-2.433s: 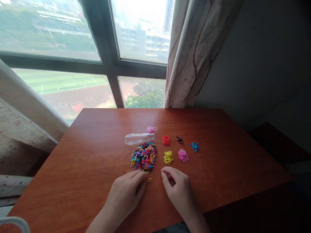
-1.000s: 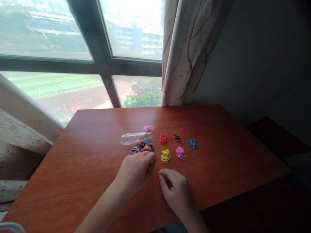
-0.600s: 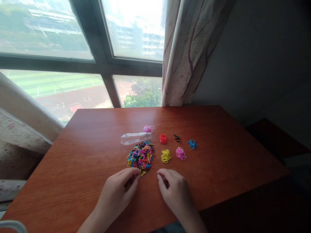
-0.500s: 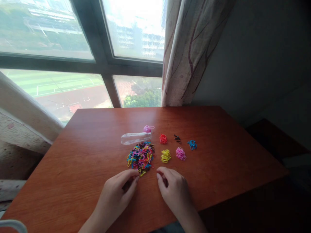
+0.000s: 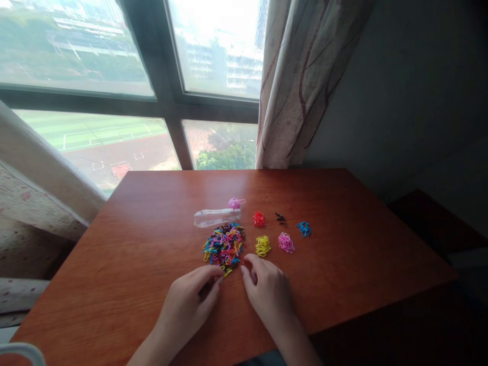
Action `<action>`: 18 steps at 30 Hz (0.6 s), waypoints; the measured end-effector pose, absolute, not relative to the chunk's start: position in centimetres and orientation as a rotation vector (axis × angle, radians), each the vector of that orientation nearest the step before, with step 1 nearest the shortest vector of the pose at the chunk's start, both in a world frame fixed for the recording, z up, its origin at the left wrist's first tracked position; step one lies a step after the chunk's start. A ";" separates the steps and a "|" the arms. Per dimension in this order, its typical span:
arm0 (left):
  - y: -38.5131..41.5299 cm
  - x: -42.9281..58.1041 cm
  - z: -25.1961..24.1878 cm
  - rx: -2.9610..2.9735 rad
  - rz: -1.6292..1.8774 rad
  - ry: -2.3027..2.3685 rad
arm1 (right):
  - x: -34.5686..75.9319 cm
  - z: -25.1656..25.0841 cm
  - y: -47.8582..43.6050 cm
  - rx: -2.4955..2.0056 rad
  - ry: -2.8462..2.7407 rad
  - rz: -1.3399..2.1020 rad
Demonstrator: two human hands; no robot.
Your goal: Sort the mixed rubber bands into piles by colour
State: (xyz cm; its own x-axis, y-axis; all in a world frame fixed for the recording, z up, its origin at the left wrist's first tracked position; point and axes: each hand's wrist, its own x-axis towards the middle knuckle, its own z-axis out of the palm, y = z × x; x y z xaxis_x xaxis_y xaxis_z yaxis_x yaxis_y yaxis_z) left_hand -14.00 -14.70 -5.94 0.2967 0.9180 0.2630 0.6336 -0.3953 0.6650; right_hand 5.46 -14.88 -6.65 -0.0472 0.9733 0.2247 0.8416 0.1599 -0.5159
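A mixed pile of small coloured rubber bands (image 5: 224,244) lies in front of me on the table. At its near edge my left hand (image 5: 192,292) has thumb and index finger pinched together, right beside a yellow rubber band (image 5: 227,273); whether the fingertips hold anything is hidden. To the right of the pile, my right hand (image 5: 269,284) has thumb and index finger slightly apart at a red rubber band (image 5: 241,262). Sorted clusters lie beyond it: red bands (image 5: 258,219), yellow bands (image 5: 263,246), pink bands (image 5: 286,243), black bands (image 5: 281,219) and blue bands (image 5: 304,229).
Behind the pile a clear plastic bottle (image 5: 215,218) lies on its side, with a pink cap-like piece (image 5: 234,203) by its neck. The brown table (image 5: 125,254) meets a window and curtain (image 5: 284,101) at the back. A white curved object (image 5: 23,351) shows at lower left.
My right hand has moved left and slightly forward to the red band beside the pile. The left hand stays at the pile's near edge. The whole view has shifted slightly.
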 end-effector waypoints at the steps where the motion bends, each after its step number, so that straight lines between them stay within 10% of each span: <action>1: -14.7 -14.0 -5.9 2.131 0.861 1.386 | 5.4 -6.6 -14.9 -1.717 -1.924 0.325; 18: -14.9 -13.9 -5.6 2.196 0.730 1.431 | 6.5 -6.4 -14.5 -1.590 -1.811 0.338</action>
State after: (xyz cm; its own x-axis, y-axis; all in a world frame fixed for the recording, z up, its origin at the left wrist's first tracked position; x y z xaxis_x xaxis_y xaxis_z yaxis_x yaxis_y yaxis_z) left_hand -13.89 -14.86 -5.57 0.3334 0.9215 0.1992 0.7022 -0.3837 0.5997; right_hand 6.52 -14.50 -6.42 -0.0083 0.9459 0.3242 0.7652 0.2148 -0.6070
